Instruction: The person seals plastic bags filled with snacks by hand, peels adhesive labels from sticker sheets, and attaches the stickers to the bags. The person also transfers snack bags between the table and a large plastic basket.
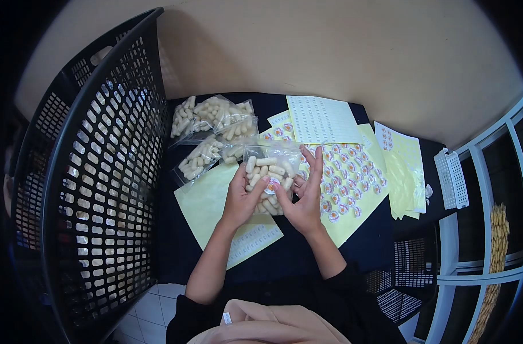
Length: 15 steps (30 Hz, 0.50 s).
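Observation:
A clear plastic bag of pale, finger-shaped pieces (pixel 265 170) is held up over the table between both hands. On its front is a round white sticker (pixel 271 185) with an orange and purple print. My left hand (pixel 241 198) grips the bag's left side, its thumb at the sticker's edge. From the right, my right hand (pixel 304 206) holds the bag, thumb pressed by the sticker, some fingers curled at the side and others stretched upward. Beneath lies a yellowish backing sheet (pixel 207 198). To the right is a sheet of round stickers (pixel 344 183).
Several filled bags (pixel 215 112) lie at the back left. A tall black perforated basket (pixel 109 189) stands left. A white sheet (pixel 321 117), yellow backing paper (pixel 400 178) and a small white basket (pixel 452 178) are to the right. A black crate (pixel 402 275) sits lower right.

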Each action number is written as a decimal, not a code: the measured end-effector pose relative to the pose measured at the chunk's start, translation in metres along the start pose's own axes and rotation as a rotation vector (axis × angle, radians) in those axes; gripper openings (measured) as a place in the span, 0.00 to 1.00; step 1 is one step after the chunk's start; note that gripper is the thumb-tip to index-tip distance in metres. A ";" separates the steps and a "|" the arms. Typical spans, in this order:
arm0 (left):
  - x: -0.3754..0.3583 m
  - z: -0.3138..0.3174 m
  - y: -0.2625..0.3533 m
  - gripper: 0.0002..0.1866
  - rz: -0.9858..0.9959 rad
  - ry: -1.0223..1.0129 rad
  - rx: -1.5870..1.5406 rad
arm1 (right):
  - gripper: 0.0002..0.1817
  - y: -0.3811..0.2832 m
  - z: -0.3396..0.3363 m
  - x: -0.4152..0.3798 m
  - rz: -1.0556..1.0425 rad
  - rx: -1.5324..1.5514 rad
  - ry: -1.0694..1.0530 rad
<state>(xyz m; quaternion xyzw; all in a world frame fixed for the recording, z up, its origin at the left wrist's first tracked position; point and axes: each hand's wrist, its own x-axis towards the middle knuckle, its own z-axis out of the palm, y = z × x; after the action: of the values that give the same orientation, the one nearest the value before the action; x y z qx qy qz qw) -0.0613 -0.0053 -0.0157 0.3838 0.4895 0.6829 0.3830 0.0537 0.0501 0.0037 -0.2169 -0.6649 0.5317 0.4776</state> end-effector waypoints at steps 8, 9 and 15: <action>0.000 0.003 0.000 0.23 -0.030 0.004 0.026 | 0.49 0.002 -0.003 0.000 -0.025 -0.015 0.014; 0.000 0.002 0.000 0.24 -0.038 -0.012 0.013 | 0.49 0.003 -0.004 0.000 -0.004 -0.006 0.012; 0.000 0.003 0.003 0.28 -0.039 -0.067 -0.022 | 0.50 0.001 -0.005 -0.001 0.015 0.039 0.011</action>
<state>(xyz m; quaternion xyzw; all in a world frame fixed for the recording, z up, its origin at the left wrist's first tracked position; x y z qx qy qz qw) -0.0587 -0.0048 -0.0122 0.3924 0.4761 0.6677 0.4165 0.0581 0.0525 0.0020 -0.2154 -0.6502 0.5469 0.4814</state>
